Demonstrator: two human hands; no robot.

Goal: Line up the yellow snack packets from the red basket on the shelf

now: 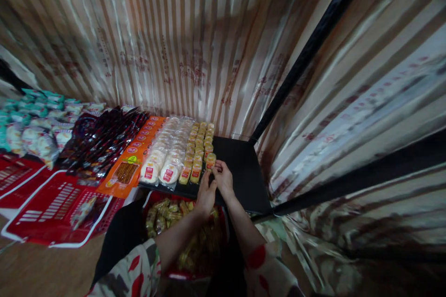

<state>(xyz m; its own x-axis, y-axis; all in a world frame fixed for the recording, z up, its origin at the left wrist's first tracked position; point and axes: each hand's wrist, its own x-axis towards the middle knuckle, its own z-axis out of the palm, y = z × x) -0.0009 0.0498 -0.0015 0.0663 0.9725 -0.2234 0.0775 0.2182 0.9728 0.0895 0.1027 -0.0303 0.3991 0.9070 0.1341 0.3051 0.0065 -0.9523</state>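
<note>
Rows of small yellow snack packets point(197, 158) stand on a black shelf point(240, 162). At the front of the shortest, right-hand row is one yellow snack packet point(210, 160). My right hand point(223, 179) has its thumb and fingertips pinched at that packet's right edge. Just below, my left hand point(206, 197) is closed with its fingertips close to those of the right; whatever lies between them is hidden. Under my forearms a red basket point(179, 276) is filled with loose yellow packets point(167, 213).
Left of the yellow rows are clear packs of round white pastries point(170, 148), orange snack bags point(128, 162), dark shiny bags point(101, 139) and teal packets point(38, 104). Red baskets point(59, 209) sit at lower left. Black posts point(306, 46) and striped sheeting point(195, 46) bound the shelf.
</note>
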